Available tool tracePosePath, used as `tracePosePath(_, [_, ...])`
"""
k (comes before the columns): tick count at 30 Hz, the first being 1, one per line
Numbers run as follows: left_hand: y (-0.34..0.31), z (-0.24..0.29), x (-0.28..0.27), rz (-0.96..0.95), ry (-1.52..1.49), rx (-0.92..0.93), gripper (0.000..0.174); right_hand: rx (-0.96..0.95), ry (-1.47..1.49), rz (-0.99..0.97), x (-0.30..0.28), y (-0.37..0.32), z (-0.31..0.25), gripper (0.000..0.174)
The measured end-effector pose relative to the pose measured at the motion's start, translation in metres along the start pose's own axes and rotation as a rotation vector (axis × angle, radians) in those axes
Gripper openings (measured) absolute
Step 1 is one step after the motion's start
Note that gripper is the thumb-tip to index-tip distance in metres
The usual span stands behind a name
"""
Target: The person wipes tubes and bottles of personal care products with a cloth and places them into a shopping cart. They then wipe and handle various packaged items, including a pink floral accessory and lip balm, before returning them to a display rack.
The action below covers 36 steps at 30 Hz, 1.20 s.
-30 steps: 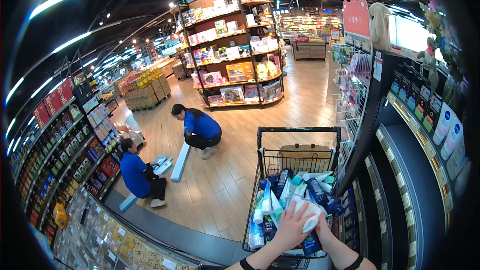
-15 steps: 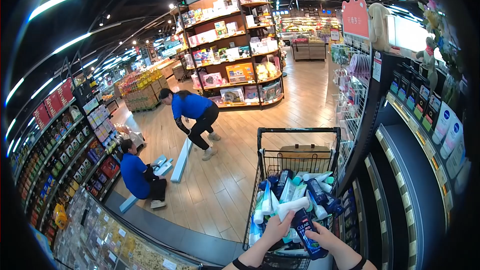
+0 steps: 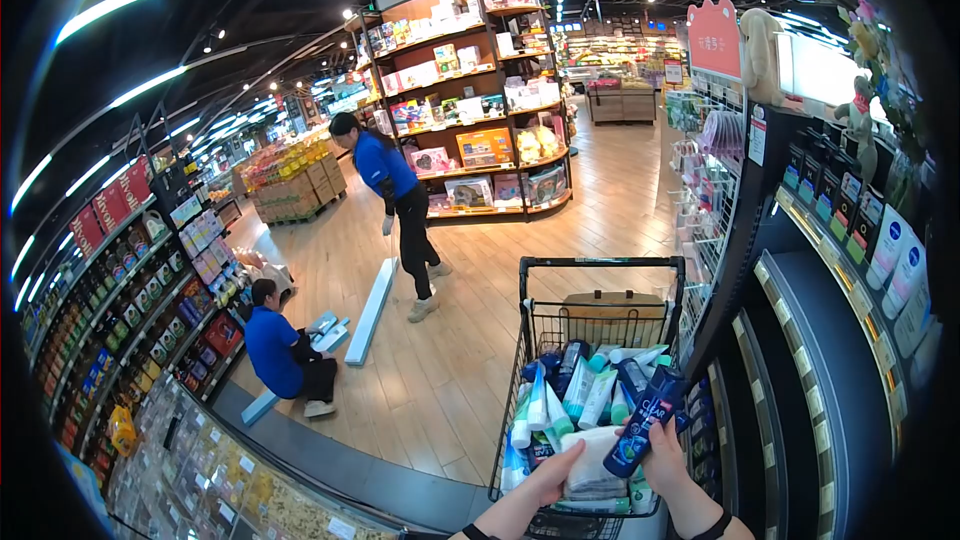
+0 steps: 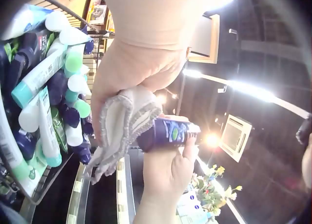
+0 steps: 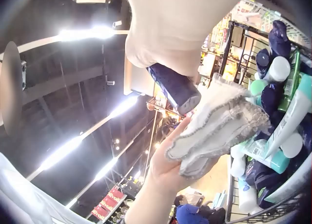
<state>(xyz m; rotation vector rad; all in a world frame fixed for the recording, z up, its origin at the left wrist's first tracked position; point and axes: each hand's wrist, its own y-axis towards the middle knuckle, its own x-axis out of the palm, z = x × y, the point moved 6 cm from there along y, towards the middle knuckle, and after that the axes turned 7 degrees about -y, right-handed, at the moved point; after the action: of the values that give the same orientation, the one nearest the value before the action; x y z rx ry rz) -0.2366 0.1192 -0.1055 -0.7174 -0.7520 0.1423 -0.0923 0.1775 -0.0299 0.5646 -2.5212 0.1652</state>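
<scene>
My right hand grips a dark blue shampoo bottle marked CLEAR, tilted above the shopping cart. A folded white cloth with a frayed grey edge is held in my left hand, just left of the bottle. In the left wrist view the cloth hangs from the left hand, near the bottle's base. The right wrist view shows the bottle's base beside the cloth. Below both hands, the black wire cart carries a heap of tubes and bottles.
Dark shelves run close along my right, with tubes and boxes on top. A standing person in blue is by a long pale blue strip; another person sits on the floor. A stocked display borders the lower left.
The cloth and bottle have come apart; my right hand raised the bottle and turned it neck-up, while the cloth moved lower. The farther person rose from a crouch to standing.
</scene>
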Motion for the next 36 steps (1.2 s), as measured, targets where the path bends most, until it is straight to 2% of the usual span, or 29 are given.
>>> tracePosePath(1, [-0.004,-0.008,0.009,-0.089,-0.014,-0.097,0.055,-0.139,-0.111,0.0,0.004,-0.001,-0.005,0.035])
tracePosePath(2, [-0.006,-0.012,0.013,-0.098,-0.045,-0.119,0.051,-0.19,-0.197,-0.093,0.008,0.0,-0.006,0.045])
tracePosePath(3, [-0.007,-0.014,0.014,-0.098,-0.043,-0.119,0.051,-0.265,-0.311,-0.15,0.011,0.0,-0.003,0.048])
tracePosePath(5, [-0.01,-0.016,0.023,-0.202,-0.125,-0.114,0.049,-0.251,-0.43,-0.171,0.016,-0.005,0.001,0.05])
tracePosePath(7, [-0.01,-0.017,0.019,-0.191,-0.106,-0.119,0.048,-0.197,-0.386,-0.191,0.017,-0.007,0.002,0.056])
tracePosePath(9, [-0.002,-0.021,0.012,-0.297,-0.182,-0.15,0.046,-0.166,-0.371,-0.203,0.016,-0.007,0.005,0.057])
tracePosePath(13, [-0.001,-0.018,0.002,-0.209,-0.15,-0.123,0.046,-0.133,-0.345,-0.229,0.018,-0.009,0.003,0.06])
tracePosePath(16, [0.003,-0.004,-0.011,-0.041,-0.215,0.015,0.047,-0.138,-0.341,-0.164,0.014,-0.01,0.004,0.055])
tracePosePath(17, [0.002,-0.002,-0.011,-0.041,-0.215,0.014,0.047,-0.006,-0.38,-0.055,0.001,-0.007,0.015,0.052])
tracePosePath(18, [-0.008,0.013,-0.006,-0.042,-0.252,0.115,0.047,0.126,-0.416,0.055,-0.014,-0.005,0.028,0.05])
tracePosePath(19, [-0.016,0.023,-0.003,-0.043,-0.289,0.216,0.047,0.201,-0.246,0.161,-0.021,-0.002,0.039,0.041])
tracePosePath(20, [-0.019,0.029,-0.006,0.067,-0.173,0.346,0.048,0.307,-0.133,0.21,-0.027,-0.005,0.044,0.039])
tracePosePath(21, [-0.02,0.028,-0.003,0.066,-0.174,0.349,0.048,0.41,-0.021,0.257,-0.022,-0.01,0.04,0.038])
tracePosePath(22, [-0.026,0.034,0.002,0.067,0.075,0.479,0.049,0.36,-0.002,0.33,-0.031,-0.005,0.051,0.038])
tracePosePath(23, [-0.031,0.038,0.009,0.069,0.327,0.601,0.05,0.361,-0.003,0.33,-0.029,-0.005,0.045,0.038])
tracePosePath(24, [-0.033,0.036,0.013,0.069,0.327,0.6,0.05,0.42,0.019,0.242,-0.018,-0.006,0.037,0.041])
tracePosePath(26, [-0.037,0.04,0.036,-0.039,0.427,0.728,0.05,0.526,-0.012,0.094,-0.011,-0.009,0.039,0.048])
tracePosePath(27, [-0.038,0.039,0.046,-0.096,0.476,0.792,0.05,0.527,-0.011,0.097,-0.014,-0.007,0.048,0.048])
tracePosePath(29, [-0.029,0.033,0.052,-0.105,0.516,0.822,0.052,0.482,-0.04,0.063,-0.016,-0.001,0.066,0.039])
tracePosePath(31, [-0.04,0.036,0.067,-0.115,0.719,1.068,0.054,0.486,-0.016,0.043,-0.005,-0.007,0.056,0.036])
tracePosePath(32, [-0.045,0.036,0.072,-0.126,0.817,1.117,0.057,0.486,-0.007,0.032,-0.004,-0.008,0.054,0.035])
tracePosePath(33, [-0.043,0.036,0.069,-0.127,0.818,1.116,0.057,0.486,0.003,0.022,-0.003,-0.008,0.053,0.034])
tracePosePath(35, [-0.038,0.027,0.071,-0.259,1.002,1.088,0.061,0.428,0.084,0.006,-0.01,-0.003,0.056,0.032])
tracePosePath(36, [-0.047,0.027,0.077,-0.309,1.038,1.089,0.064,0.374,0.095,0.076,-0.02,0.001,0.056,0.03])
